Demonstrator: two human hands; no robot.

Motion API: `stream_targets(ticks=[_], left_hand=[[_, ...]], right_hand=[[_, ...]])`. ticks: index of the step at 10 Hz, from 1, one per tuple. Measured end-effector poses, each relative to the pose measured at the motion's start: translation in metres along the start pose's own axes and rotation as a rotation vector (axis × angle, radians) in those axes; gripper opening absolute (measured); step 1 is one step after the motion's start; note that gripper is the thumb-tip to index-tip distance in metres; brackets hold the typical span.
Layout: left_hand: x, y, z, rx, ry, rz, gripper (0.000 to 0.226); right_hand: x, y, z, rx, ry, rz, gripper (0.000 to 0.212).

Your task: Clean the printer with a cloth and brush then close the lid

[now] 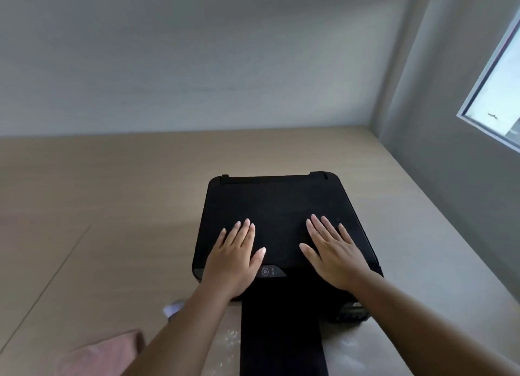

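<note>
The left hand (pixel 235 259) and right hand (pixel 332 252) press flat, fingers (pixel 247 230) straight and slightly spread, on the printer (pixel 277 195) mid-frame (lid (pixel 281 235) seemingly down). Pressing too hard with 2 hands could slide it across the bench (pixel 112 207).

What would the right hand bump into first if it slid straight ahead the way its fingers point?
Probably the raised strip at the back of the printer lid; the right hand lies flat on bare lid until there.

Dim, soft daylight enters from the window (pixel 498 94) at right; wide-angle distortion bends the edges, and the lower foreground is blurred.
</note>
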State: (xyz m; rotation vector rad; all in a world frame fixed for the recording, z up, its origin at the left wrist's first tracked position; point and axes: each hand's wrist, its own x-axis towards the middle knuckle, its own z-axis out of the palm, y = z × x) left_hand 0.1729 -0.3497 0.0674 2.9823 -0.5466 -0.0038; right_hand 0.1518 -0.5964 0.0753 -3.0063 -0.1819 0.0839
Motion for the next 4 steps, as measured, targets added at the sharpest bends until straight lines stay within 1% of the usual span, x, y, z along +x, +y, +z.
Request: stream_targets(ticks=[1,2,3,4], left_hand=[[0.014,0.002,-0.001,-0.021,-0.017,-0.046,0.081],[0.018,0.001,-0.001,-0.037,-0.021,-0.069,0.077],[0.018,0.003,0.001,-0.045,-0.02,-0.053,0.083],[0.019,0.003,-0.002,-0.022,0.008,-0.052,0.08]], right_hand=[[0.019,-0.007,0.003,0.022,0.011,0.06,0.084],[0.027,-0.01,0.0,0.013,0.02,0.073,0.089],[0.027,-0.009,-0.001,0.108,-0.049,0.063,0.08],[0.029,-0.006,-0.035,0.556,0.0,0.107,0.06]])
